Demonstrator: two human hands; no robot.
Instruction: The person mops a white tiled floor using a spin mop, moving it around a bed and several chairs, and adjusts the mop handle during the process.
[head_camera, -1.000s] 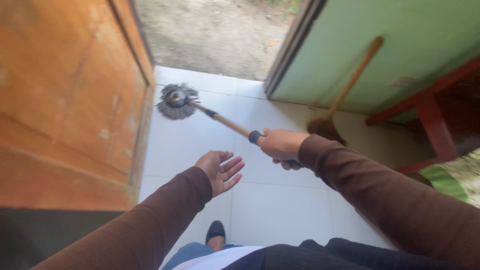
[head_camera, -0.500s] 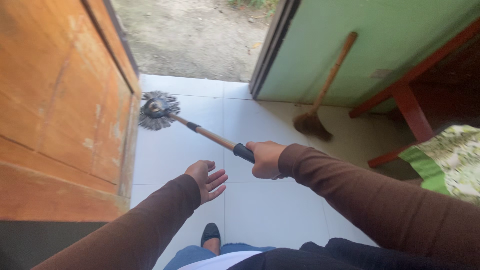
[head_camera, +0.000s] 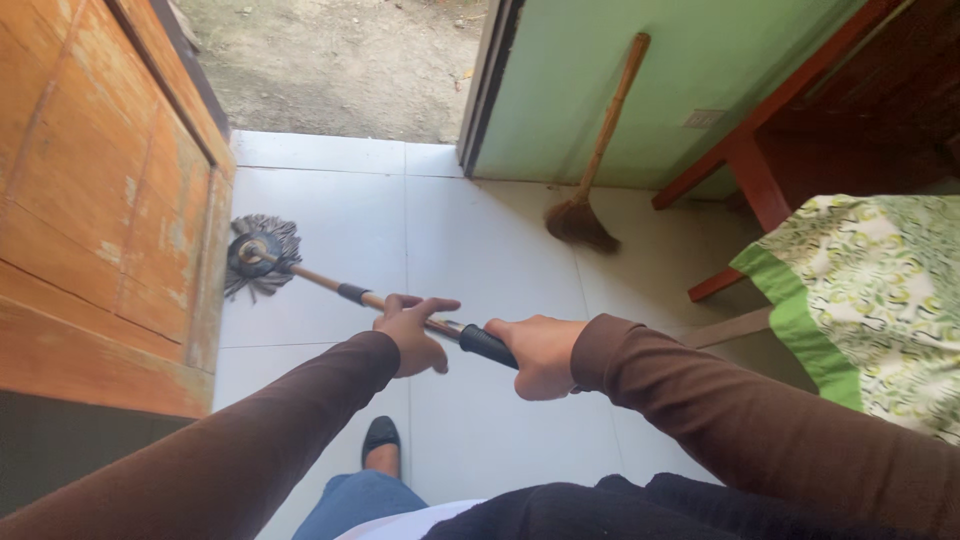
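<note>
The right hand (head_camera: 540, 352) is gripping the mop (head_camera: 262, 258) by the black sleeve of its handle, fingers wrapped fully round it. The left hand (head_camera: 410, 328) is sitting just to the left of the right one, partly open, its fingers curling over the wooden part of the handle; whether they are actually pressing on it cannot be told. Both arms are wearing brown sleeves.

The mop is running from the hands toward the far left, its handle slanting down to the round grey string head, which is lying on the white tiled floor (head_camera: 480, 250) well apart from the hands and right beside the bottom edge of the orange wooden door (head_camera: 100, 200) on the left.

Farther off, a broom (head_camera: 590, 190) with a wooden stick is leaning against the green wall (head_camera: 700, 70) on the right of the open doorway. A red wooden frame (head_camera: 750, 170) is standing at the far right, and a green patterned cloth (head_camera: 870, 290) is showing at the right edge. A black shoe (head_camera: 380, 437) is visible on the near floor, below the hands.
</note>
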